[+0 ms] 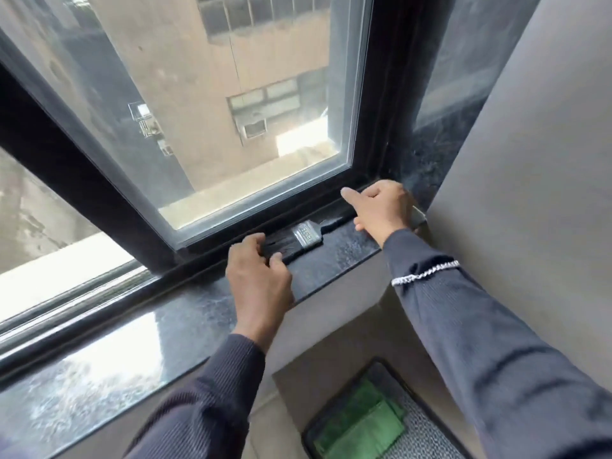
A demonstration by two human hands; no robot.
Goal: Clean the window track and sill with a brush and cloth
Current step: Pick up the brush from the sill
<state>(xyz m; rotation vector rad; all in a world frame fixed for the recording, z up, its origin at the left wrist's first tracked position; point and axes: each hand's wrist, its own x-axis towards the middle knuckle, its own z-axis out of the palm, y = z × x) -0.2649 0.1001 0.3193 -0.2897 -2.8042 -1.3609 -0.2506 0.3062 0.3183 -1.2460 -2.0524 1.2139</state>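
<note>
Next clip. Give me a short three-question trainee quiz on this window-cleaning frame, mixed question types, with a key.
1. True or false: the brush lies on the sill beside the window track.
2. Which hand touches the brush's bristle end? A. left hand B. right hand
3. Fill in: the green cloth lies folded on a ____ below the sill.

Key: 1 true; 2 A; 3 mat.

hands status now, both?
Left hand: closed on the brush bristle end.
Right hand: curled at the sill corner; cannot tell if holding anything.
</note>
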